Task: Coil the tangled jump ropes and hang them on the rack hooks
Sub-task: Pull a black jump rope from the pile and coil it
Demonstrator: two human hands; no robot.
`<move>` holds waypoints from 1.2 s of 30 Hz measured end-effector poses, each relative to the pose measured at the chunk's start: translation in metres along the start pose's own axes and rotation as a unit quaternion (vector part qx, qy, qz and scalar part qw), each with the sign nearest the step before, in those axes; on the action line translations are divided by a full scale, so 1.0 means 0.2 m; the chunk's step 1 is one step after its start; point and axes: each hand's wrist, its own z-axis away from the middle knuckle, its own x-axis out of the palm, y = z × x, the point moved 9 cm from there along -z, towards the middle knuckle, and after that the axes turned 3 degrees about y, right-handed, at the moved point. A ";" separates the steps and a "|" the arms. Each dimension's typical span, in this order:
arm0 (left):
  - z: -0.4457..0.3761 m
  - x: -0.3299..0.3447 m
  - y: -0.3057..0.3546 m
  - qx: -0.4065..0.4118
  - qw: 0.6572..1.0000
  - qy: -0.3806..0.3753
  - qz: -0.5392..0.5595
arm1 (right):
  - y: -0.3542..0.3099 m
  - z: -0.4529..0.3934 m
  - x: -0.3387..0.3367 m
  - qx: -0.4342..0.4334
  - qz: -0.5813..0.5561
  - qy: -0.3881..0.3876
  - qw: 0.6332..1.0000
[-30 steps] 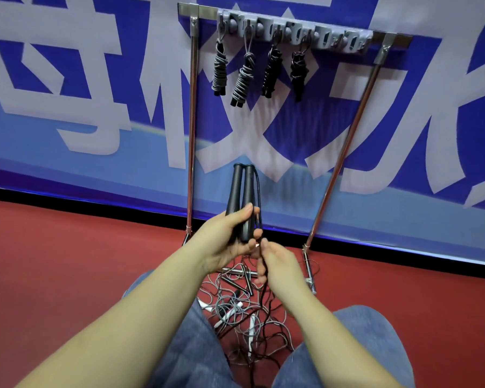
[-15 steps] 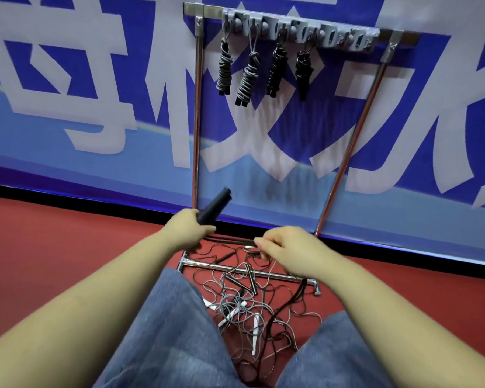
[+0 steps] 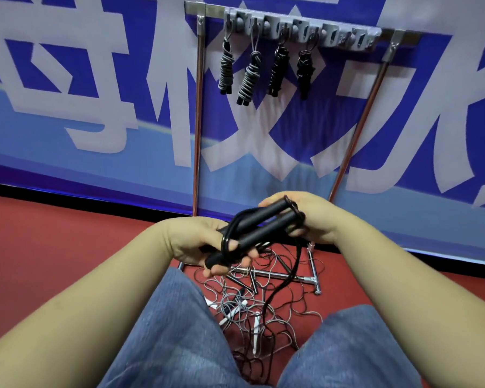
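Both hands (image 3: 205,242) grip black handles (image 3: 266,228); banner (image 3: 95,93) lettering partly legible.

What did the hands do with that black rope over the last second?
The left hand tipped the black handles from upright to lying sideways. The right hand moved from the cord below onto the handles' far end, and a cord loop now wraps them. The four coiled ropes on the rack and the floor tangle look unchanged.
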 end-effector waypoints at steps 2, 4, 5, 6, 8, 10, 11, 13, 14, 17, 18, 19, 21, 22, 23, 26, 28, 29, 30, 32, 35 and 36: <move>0.01 -0.06 0.00 0.031 0.997 0.065 0.041 | 0.07 0.00 0.02 0.046 -0.100 0.006 0.994; 0.01 -0.10 -0.01 0.062 0.989 0.116 0.069 | 0.11 0.03 0.06 0.080 -0.176 0.003 0.981; 0.01 -0.11 -0.01 0.078 0.985 0.134 0.082 | 0.10 0.04 0.08 0.077 -0.189 0.003 0.979; 0.01 -0.11 0.00 0.092 0.980 0.149 0.096 | 0.09 0.05 0.10 0.068 -0.187 0.008 0.980; -0.01 -0.12 0.01 0.112 0.971 0.178 0.112 | 0.06 0.06 0.11 0.031 -0.140 0.032 0.989; -0.02 -0.12 0.03 0.128 0.965 0.193 0.123 | 0.03 0.07 0.08 -0.024 -0.054 0.078 0.995; -0.03 -0.12 0.04 0.134 0.963 0.196 0.127 | 0.01 0.08 0.06 -0.053 -0.003 0.100 0.994; -0.04 -0.11 0.06 0.140 0.960 0.202 0.132 | 0.00 0.10 0.05 -0.088 0.076 0.125 0.985; -0.05 -0.11 0.06 0.140 0.959 0.207 0.135 | 0.00 0.10 0.05 -0.092 0.097 0.131 0.982; -0.06 -0.13 0.06 0.138 0.955 0.221 0.143 | 0.01 0.09 0.03 -0.098 0.121 0.133 0.979; -0.07 -0.13 0.06 0.136 0.954 0.225 0.141 | 0.02 0.10 0.03 -0.095 0.125 0.131 0.979; -0.07 -0.13 0.06 0.133 0.955 0.227 0.138 | 0.02 0.10 0.03 -0.092 0.123 0.129 0.980; -0.06 -0.13 0.05 0.121 0.957 0.230 0.129 | 0.04 0.09 0.03 -0.080 0.108 0.130 0.982; -0.07 -0.12 0.05 0.115 0.960 0.222 0.124 | 0.05 0.09 0.02 -0.072 0.095 0.136 0.984; -0.08 -0.10 0.05 0.111 0.965 0.206 0.118 | 0.05 0.09 0.01 -0.062 0.076 0.148 0.984; -0.10 -0.05 0.05 0.092 0.977 0.172 0.081 | 0.07 0.08 -0.03 -0.035 0.005 0.185 0.982; -0.12 -0.02 0.06 0.074 0.980 0.177 0.052 | 0.07 0.09 -0.02 -0.025 -0.032 0.187 0.982; -0.12 -0.02 0.06 0.065 0.979 0.187 0.040 | 0.07 0.09 -0.02 -0.023 -0.041 0.194 0.980; -0.13 -0.02 0.06 0.057 0.978 0.196 0.031 | 0.08 0.09 -0.03 -0.023 -0.048 0.208 0.977; -0.14 -0.02 0.05 0.042 0.978 0.199 0.033 | 0.07 0.11 -0.05 -0.026 -0.068 0.239 0.968; -0.16 0.02 0.04 0.036 0.986 0.132 0.094 | 0.04 0.13 -0.01 -0.044 -0.122 0.237 0.963; -0.15 0.03 0.05 0.036 0.986 0.113 0.114 | 0.03 0.13 0.00 -0.051 -0.141 0.232 0.961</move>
